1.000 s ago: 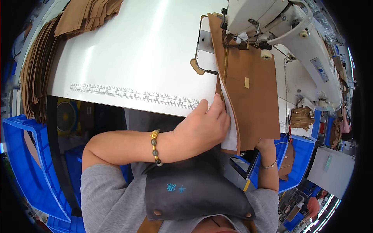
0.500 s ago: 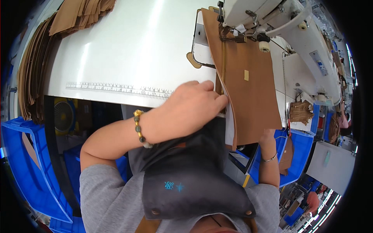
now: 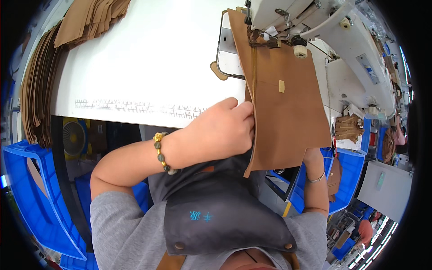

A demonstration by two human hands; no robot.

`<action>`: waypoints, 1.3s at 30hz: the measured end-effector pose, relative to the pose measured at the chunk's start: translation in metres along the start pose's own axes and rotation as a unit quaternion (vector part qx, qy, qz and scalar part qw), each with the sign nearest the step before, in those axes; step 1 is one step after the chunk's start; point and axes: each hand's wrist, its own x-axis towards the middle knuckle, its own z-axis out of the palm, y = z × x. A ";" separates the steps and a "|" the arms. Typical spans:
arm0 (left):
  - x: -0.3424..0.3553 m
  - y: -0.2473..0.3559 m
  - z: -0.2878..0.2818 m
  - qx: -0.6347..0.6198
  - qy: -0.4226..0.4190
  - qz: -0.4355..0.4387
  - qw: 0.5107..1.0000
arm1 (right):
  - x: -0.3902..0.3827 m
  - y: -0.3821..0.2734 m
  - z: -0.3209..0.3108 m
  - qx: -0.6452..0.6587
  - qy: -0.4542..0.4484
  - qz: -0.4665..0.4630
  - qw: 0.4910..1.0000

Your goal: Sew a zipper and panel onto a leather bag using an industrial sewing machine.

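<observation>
Head view, from largest to smallest: a white sewing table (image 3: 148, 58) with a printed ruler strip along its near edge carries a white industrial sewing machine (image 3: 315, 27) at the upper right. Stacks of tan cut leather pieces (image 3: 45, 81) line the table's left edge, and blue plastic bins (image 3: 31, 189) stand below on both sides. Under the machine's presser foot lies 1 flat brown leather panel with a zipper seam (image 3: 288, 112); its near end overhangs the table toward the person's dark apron (image 3: 216, 216). The left hand (image 3: 220, 132), with a beaded bracelet at the wrist, is curled over the panel's left folded edge, fingers pressing it at the seam. The right hand (image 3: 312, 157) sits mostly hidden beneath the overhanging corner; its grip cannot be told. The panel looks light, pliable yet fairly firm, not fragile; its edges beside the seam seem the best hold.
</observation>
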 end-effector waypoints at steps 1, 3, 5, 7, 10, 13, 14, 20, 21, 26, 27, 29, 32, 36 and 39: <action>0.001 0.004 0.000 0.018 0.003 0.001 1.000 | 0.004 0.003 0.001 0.000 -0.003 0.006 1.000; 0.002 0.009 -0.001 0.036 0.006 0.003 0.999 | 0.011 0.007 0.001 0.001 -0.004 0.012 1.000; 0.001 0.012 -0.004 0.076 -0.043 0.038 0.995 | 0.018 0.011 0.000 0.004 -0.006 0.019 1.000; 0.001 0.012 -0.006 0.070 -0.052 0.037 0.995 | 0.023 0.014 -0.001 0.007 -0.005 0.025 1.000; 0.000 0.011 -0.008 0.064 -0.052 0.036 0.996 | 0.028 0.018 -0.002 0.011 -0.006 0.035 0.999; 0.000 0.012 -0.006 0.066 -0.039 0.035 0.996 | 0.031 0.023 -0.001 0.011 -0.005 0.047 0.999; -0.001 0.012 -0.006 0.067 -0.035 0.031 0.997 | 0.033 0.024 -0.003 0.012 -0.001 0.053 0.999; -0.012 0.012 -0.004 -0.032 -0.052 -0.016 0.998 | 0.051 0.009 -0.047 0.015 0.140 0.186 0.972; -0.014 0.011 -0.004 -0.035 -0.050 -0.011 0.998 | 0.055 0.001 -0.057 0.022 0.236 0.256 0.937; -0.026 0.010 -0.002 -0.054 0.009 -0.026 0.998 | 0.055 -0.076 -0.026 0.032 -0.010 0.044 0.998; -0.028 0.010 -0.002 -0.064 0.006 -0.047 0.997 | 0.054 -0.088 -0.014 0.053 -0.060 0.031 0.996; -0.034 0.006 -0.006 -0.101 0.002 -0.063 0.993 | 0.051 -0.103 0.003 0.061 -0.067 0.016 0.996; -0.041 -0.013 -0.018 -0.151 0.004 -0.146 0.978 | 0.047 -0.107 0.011 0.023 -0.031 -0.025 0.999; -0.033 -0.036 -0.025 -0.071 0.070 -0.231 0.968 | 0.049 -0.105 0.009 0.025 -0.029 -0.034 0.999; -0.016 -0.030 -0.014 -0.022 -0.009 -0.232 0.972 | 0.053 -0.104 0.006 0.026 -0.039 -0.052 0.998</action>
